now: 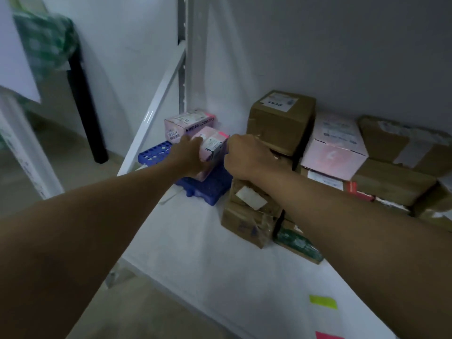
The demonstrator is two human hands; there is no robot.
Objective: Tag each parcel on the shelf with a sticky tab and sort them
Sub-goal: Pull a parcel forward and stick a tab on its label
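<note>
Item: small pink parcel [211, 149], shelf [195, 241] left end, above blue rack [205, 187] — left hand [189, 155] clamped on its side, right hand [247, 157] curled at its top edge. Likely light, stiff card — hold by flat sides.

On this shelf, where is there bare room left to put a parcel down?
The shelf is bare in front, between the blue rack, the brown parcels and the yellow-green tab near the front edge. The back is crowded: pink boxes on the left, stacked cartons to the right, both hands between.
</note>
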